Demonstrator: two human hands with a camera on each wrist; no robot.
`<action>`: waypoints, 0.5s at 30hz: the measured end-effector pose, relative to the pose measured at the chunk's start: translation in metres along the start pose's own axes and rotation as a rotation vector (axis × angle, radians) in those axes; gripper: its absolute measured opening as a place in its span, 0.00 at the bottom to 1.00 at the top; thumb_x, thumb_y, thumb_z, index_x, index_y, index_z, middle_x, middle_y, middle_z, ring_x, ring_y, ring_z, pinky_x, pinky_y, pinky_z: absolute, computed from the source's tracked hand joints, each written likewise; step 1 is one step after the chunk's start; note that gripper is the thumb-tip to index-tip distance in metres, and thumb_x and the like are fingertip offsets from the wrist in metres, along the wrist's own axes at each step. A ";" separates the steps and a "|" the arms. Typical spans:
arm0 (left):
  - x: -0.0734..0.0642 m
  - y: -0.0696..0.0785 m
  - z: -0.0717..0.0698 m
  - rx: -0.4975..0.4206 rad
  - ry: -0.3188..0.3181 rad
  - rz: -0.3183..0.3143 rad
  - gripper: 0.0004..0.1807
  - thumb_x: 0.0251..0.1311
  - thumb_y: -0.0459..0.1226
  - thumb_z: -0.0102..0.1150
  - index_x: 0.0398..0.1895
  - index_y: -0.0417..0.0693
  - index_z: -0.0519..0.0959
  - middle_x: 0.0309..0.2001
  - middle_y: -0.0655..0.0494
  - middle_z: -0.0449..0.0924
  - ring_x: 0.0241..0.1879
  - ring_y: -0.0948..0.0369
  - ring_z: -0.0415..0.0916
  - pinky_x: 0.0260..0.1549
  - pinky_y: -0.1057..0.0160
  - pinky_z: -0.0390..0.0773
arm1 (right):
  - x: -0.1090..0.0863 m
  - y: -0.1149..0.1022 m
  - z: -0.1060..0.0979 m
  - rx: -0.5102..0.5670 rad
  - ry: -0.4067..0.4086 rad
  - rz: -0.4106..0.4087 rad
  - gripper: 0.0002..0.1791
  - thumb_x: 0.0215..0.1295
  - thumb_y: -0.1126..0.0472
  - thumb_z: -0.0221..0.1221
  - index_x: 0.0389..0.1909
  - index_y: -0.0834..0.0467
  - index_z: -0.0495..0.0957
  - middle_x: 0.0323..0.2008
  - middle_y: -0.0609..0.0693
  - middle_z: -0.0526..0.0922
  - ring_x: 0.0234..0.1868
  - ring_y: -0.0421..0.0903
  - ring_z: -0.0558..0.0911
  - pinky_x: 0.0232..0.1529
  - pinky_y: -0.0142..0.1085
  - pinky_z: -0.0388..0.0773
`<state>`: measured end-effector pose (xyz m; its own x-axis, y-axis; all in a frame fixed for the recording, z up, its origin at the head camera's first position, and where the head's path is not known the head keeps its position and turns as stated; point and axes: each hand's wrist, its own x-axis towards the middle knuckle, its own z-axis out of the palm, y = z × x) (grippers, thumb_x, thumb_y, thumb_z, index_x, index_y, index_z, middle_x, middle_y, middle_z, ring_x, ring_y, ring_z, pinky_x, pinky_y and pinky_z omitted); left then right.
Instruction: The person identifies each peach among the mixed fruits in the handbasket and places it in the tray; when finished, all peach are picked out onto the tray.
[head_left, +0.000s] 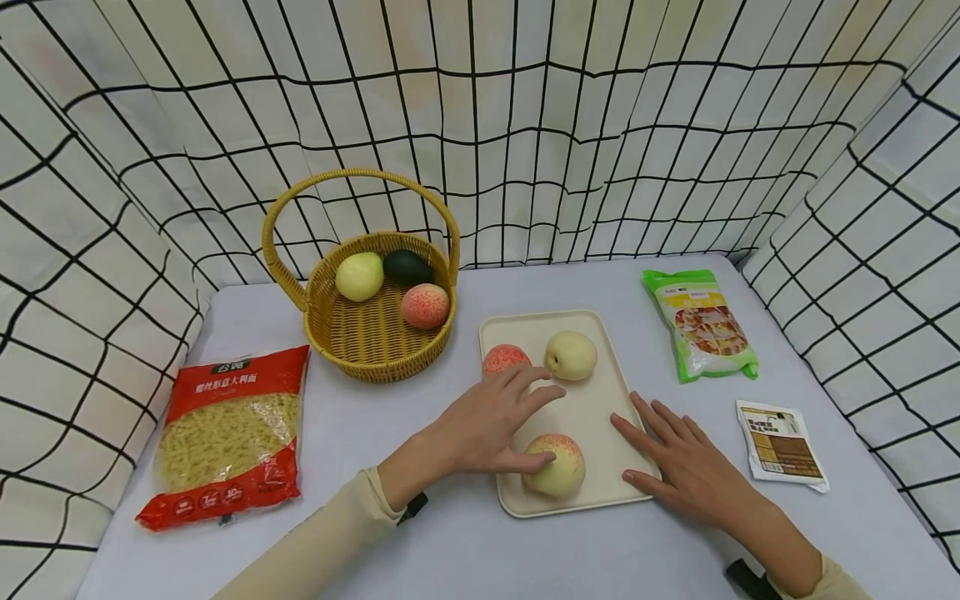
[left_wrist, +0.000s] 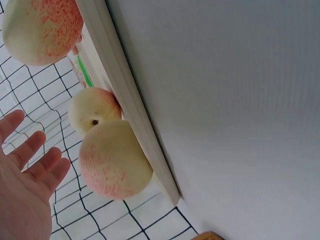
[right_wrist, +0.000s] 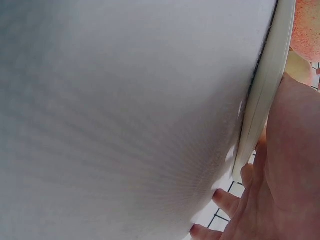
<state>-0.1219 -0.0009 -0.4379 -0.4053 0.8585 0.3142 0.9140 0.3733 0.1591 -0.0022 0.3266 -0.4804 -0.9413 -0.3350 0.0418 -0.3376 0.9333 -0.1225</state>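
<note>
A cream tray (head_left: 607,417) lies on the table with three peaches on it. One reddish peach (head_left: 504,359) sits at its back left, a paler one with a dark dimple (head_left: 572,355) at its back right, and a third peach (head_left: 566,477) near the front. Over the tray's left side my left hand (head_left: 491,423) is spread, its thumb overlapping the front peach in the head view; contact there cannot be told. The left wrist view shows the fingers (left_wrist: 31,150) apart from the back peaches. At the tray's right edge rests my right hand (head_left: 686,467), fingers extended.
A wicker basket (head_left: 378,362) with a tall handle stands back left, holding a pale green fruit, a dark green one and a peach. A red pasta bag (head_left: 228,429) lies left. To the right are a green food packet (head_left: 705,325) and a small white-brown packet (head_left: 782,444). Black netting encloses the table.
</note>
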 end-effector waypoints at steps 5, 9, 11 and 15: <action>-0.002 -0.008 -0.007 -0.007 0.060 -0.019 0.40 0.63 0.62 0.65 0.74 0.54 0.71 0.68 0.50 0.73 0.68 0.53 0.72 0.66 0.55 0.79 | 0.000 0.000 0.000 -0.001 0.002 -0.003 0.40 0.73 0.34 0.60 0.83 0.36 0.61 0.85 0.53 0.58 0.80 0.63 0.66 0.69 0.71 0.69; -0.003 -0.014 -0.013 -0.002 0.087 -0.040 0.38 0.63 0.61 0.65 0.72 0.54 0.72 0.67 0.51 0.72 0.69 0.53 0.70 0.67 0.55 0.77 | 0.000 0.000 0.000 -0.002 0.010 -0.007 0.41 0.73 0.34 0.60 0.83 0.36 0.61 0.85 0.53 0.58 0.80 0.63 0.66 0.69 0.71 0.69; -0.004 -0.017 -0.016 0.002 0.097 -0.053 0.38 0.63 0.61 0.66 0.71 0.54 0.72 0.68 0.50 0.73 0.69 0.53 0.71 0.67 0.54 0.78 | 0.000 0.000 0.000 -0.002 0.012 -0.008 0.41 0.73 0.34 0.60 0.83 0.37 0.61 0.85 0.53 0.58 0.80 0.63 0.66 0.69 0.71 0.69; -0.007 -0.025 -0.022 0.000 0.118 -0.095 0.38 0.62 0.60 0.67 0.72 0.54 0.73 0.69 0.49 0.73 0.70 0.52 0.72 0.66 0.51 0.79 | -0.001 0.000 0.000 0.001 0.011 -0.010 0.41 0.73 0.35 0.61 0.83 0.37 0.62 0.85 0.53 0.58 0.80 0.64 0.66 0.69 0.71 0.69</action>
<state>-0.1424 -0.0234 -0.4236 -0.4893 0.7720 0.4057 0.8715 0.4506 0.1936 -0.0014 0.3266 -0.4802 -0.9379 -0.3426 0.0544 -0.3468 0.9298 -0.1230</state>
